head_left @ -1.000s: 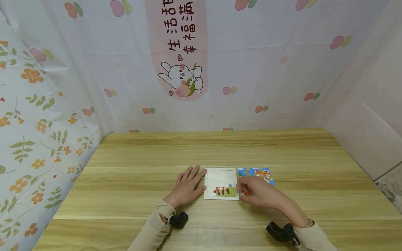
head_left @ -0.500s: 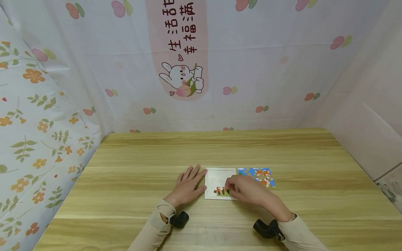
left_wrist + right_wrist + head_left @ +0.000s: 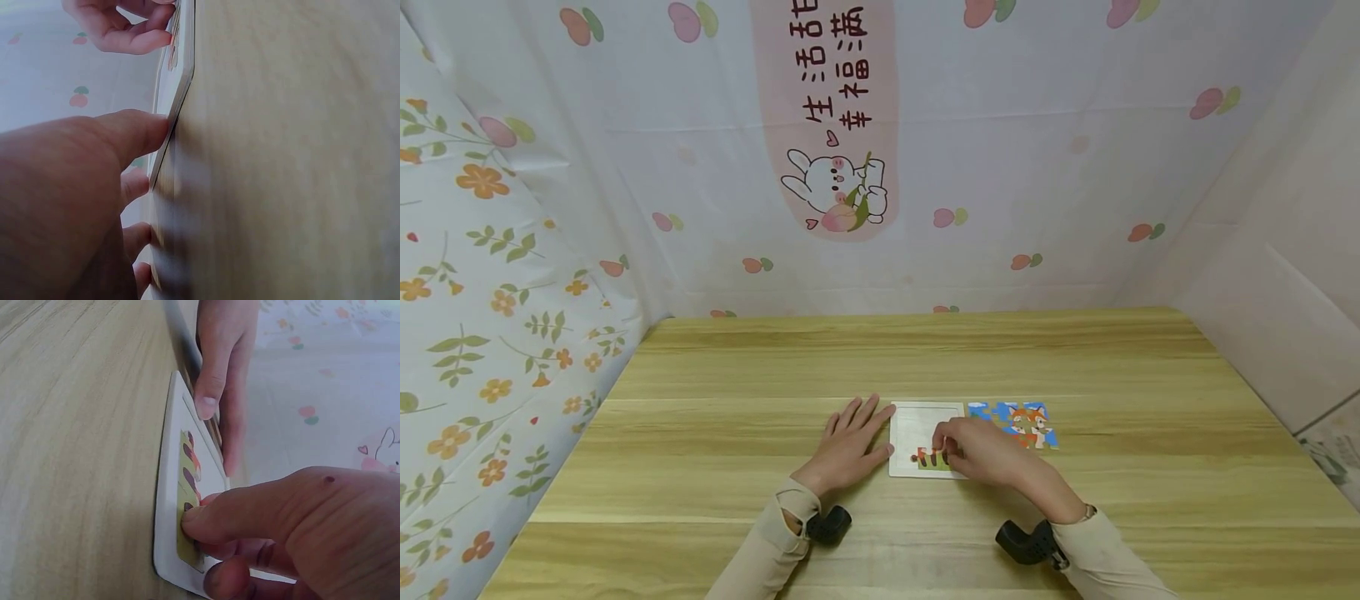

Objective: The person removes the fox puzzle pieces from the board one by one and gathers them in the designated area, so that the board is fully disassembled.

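Note:
A white puzzle tray [image 3: 904, 421] lies flat on the wooden table. Along its near edge sit joined puzzle pieces [image 3: 185, 478], green with dark-striped orange shapes. My left hand [image 3: 846, 450] lies with fingers spread at the tray's left side, thumb and fingertips touching its edge. Over the tray's lower right part, my right hand [image 3: 988, 452] has curled fingers and pinches a puzzle piece, mostly hidden by the fingers; a bit of red-orange shows beside the thumb in the right wrist view. That thumb [image 3: 215, 520] touches the green row.
Right of the tray, several blue puzzle pieces with an orange fox picture [image 3: 1032, 423] lie together, partly behind the right hand. Black wrist cameras [image 3: 829, 526] sit on both forearms. A printed curtain [image 3: 1037, 167] hangs behind the table [image 3: 760, 358].
My right hand has moved left from the loose pieces to the tray's lower right, then slightly further left. The left hand has stayed at the tray's edge.

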The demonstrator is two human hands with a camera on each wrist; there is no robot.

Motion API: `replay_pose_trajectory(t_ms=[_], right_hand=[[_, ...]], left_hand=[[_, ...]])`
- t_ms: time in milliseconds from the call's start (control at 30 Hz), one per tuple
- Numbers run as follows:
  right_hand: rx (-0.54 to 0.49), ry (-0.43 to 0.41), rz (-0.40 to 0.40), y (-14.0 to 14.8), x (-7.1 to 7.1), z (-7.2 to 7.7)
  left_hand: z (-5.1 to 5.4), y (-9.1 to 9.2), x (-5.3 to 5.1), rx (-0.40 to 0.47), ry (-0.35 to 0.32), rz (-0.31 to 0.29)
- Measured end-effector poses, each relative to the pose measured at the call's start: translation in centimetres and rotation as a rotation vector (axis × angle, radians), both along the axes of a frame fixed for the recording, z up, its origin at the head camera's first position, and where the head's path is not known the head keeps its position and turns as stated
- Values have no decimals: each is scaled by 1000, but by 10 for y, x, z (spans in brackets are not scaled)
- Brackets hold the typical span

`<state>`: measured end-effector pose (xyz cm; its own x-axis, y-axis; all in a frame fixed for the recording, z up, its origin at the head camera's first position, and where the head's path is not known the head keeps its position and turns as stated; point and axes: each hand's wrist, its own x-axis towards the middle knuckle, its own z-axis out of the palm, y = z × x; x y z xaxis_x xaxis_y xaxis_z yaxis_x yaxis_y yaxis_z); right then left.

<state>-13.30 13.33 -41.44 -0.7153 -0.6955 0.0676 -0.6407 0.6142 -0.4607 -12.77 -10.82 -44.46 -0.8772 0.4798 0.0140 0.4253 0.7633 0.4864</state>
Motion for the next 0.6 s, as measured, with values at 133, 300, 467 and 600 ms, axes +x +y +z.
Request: replay_pose_trajectory(t_ms=[133,300,467,600], right_hand=[[1,-27,15,1,-2,-1],[-19,-87,29,1,-4,-2],[-41,-139,31,2,-5,-2],[-50,-163,25,3,-5,-2]], left_hand=[[-1,0,-1,0,0,-5],[-2,1,-1,-4,-5,-5],[-1,2,-1,-8,-7,-3],[0,2,0,-10,-14,-6]])
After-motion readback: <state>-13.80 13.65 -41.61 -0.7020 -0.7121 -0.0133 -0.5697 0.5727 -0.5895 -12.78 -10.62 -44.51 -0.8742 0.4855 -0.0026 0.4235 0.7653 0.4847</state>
